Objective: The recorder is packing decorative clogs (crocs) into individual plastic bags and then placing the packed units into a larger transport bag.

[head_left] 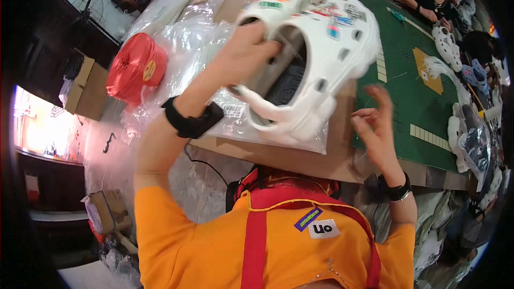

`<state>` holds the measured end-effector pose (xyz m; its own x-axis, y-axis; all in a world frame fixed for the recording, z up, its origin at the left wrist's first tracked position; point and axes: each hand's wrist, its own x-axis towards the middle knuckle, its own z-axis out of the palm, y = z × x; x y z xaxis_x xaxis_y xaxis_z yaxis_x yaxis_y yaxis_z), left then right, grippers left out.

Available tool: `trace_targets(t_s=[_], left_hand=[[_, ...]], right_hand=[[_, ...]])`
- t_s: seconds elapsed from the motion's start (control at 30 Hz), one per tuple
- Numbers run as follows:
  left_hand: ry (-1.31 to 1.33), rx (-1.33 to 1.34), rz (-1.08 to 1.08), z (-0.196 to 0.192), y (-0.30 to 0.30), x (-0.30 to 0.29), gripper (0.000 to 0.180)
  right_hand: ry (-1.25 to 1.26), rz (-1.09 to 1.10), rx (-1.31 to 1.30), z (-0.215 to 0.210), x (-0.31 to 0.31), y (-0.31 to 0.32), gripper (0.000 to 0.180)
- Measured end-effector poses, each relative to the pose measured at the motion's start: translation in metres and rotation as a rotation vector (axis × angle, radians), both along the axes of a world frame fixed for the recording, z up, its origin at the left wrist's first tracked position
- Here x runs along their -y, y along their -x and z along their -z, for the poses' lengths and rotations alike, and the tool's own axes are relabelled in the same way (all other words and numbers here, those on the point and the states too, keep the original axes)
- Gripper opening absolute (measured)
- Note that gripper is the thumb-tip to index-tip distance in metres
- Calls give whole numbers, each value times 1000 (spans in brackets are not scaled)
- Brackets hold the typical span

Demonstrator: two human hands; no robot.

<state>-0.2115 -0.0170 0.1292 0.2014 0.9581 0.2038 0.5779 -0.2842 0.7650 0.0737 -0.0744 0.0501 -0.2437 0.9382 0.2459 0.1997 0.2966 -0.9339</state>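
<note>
Left hand is pinching white shoes, right hand hanging loosely spread by the table's edge; I'm seeing charms attached, remainder unclear.

Head-worn fisheye — looking down closely on the worktable.

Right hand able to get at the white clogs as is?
Probably yes: the right hand is open beside the white clogs, nothing visible between; the left hand grips them from the other side.
</note>
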Motion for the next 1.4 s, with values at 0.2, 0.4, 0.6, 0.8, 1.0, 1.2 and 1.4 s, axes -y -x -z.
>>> trace_targets(t_s=[0.2,0.4,0.6,0.8,1.0,1.2,1.4], left_hand=[[64,-246,-196,36,113,9,30],[215,-274,-268,91,145,32,31],[258,-444,-279,122,136,40,40],[364,-787,-228,103,108,48,54],[295,-682,-294,114,114,48,44],[228,-537,-310,119,127,54,37],[127,-175,-364,112,139,73,26]], right_hand=[[-437,-456,644,55,-3,36,37],[-886,-524,957,76,-11,62,42],[-760,-544,962,97,-22,63,42],[-693,-441,1020,87,-30,51,25],[-895,-518,832,64,-21,44,15],[-799,-179,839,53,-32,21,29],[-449,72,566,37,-37,10,45]])
